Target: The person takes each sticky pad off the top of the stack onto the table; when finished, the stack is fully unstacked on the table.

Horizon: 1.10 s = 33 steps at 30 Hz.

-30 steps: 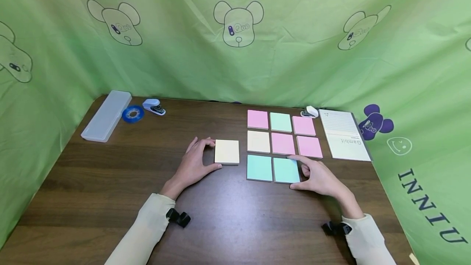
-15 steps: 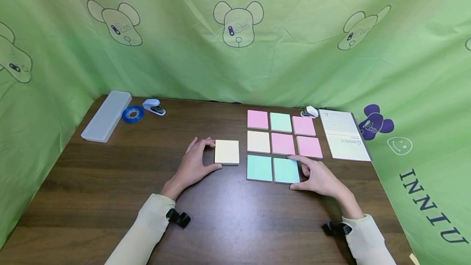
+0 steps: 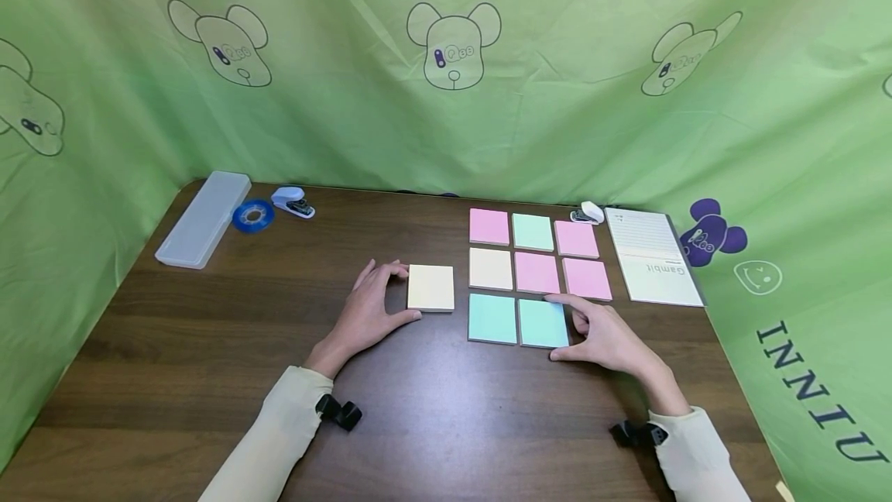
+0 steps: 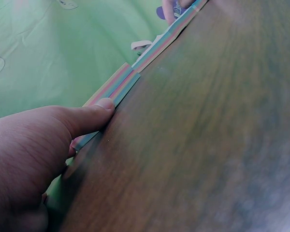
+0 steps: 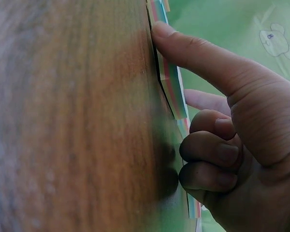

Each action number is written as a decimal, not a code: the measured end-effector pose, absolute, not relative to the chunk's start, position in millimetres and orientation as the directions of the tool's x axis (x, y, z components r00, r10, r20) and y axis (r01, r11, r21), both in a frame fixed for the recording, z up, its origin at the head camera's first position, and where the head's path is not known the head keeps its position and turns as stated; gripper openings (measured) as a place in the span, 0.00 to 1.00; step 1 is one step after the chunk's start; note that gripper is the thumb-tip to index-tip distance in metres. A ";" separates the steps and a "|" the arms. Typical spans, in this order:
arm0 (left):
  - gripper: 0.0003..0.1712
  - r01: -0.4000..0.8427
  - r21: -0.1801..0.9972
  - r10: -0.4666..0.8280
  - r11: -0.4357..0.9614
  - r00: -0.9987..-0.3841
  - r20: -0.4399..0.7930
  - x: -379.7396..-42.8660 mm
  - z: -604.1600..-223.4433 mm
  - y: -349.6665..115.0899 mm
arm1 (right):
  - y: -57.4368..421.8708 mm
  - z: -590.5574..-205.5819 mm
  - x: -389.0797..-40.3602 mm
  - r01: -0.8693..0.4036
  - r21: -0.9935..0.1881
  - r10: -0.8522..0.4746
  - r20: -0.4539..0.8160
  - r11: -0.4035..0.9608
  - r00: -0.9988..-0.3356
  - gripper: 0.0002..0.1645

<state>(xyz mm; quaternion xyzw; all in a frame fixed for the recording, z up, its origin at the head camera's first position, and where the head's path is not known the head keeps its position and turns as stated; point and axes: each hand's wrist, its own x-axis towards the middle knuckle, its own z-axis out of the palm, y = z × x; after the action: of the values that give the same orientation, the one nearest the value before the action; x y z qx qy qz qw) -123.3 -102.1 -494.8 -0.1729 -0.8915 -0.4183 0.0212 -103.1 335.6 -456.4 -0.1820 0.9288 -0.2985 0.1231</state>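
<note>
Near the middle of the table, my left hand [image 3: 367, 307] holds a cream-topped sticky note pad [image 3: 430, 287] by its left part, thumb at the near edge and fingers at the far one. The left wrist view shows its thumb [image 4: 94, 117] against striped layers of coloured paper [image 4: 128, 87], which look like two pads stacked. To the right, my right hand [image 3: 605, 334] spans a turquoise sticky note pad [image 3: 543, 324], index finger at its far edge and thumb at its near edge. The right wrist view shows the other fingers [image 5: 208, 152] curled in under the palm.
Beside these lie another turquoise pad [image 3: 492, 318], a cream pad [image 3: 490, 268], a mint pad [image 3: 533, 232] and several pink pads [image 3: 536, 273], in rows. A white stapler [image 3: 588, 212] and a notebook [image 3: 653, 258] are at back right. Back left are a case [image 3: 204, 221], blue tape [image 3: 253, 216] and another stapler [image 3: 293, 201].
</note>
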 end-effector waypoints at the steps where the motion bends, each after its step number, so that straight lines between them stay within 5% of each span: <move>1: 0.40 0.327 0.738 0.290 0.590 -0.939 0.184 -123.4 -494.8 -102.1 | 335.5 -456.0 -103.1 -0.263 -0.599 -0.409 -0.120 0.756 -0.905 0.54; 33: 0.40 0.322 0.746 0.290 0.582 -0.940 0.180 -123.2 -494.3 -102.2 | 272.9 -436.1 -112.3 -0.444 -0.618 -0.468 0.137 0.649 -0.873 0.31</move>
<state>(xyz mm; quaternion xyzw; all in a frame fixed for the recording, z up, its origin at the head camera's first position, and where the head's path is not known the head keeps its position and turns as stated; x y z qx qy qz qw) -123.2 -102.2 -494.3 -0.1720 -0.8892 -0.4234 0.0192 -112.3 272.9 -436.1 -0.2512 0.9078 -0.3354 0.0176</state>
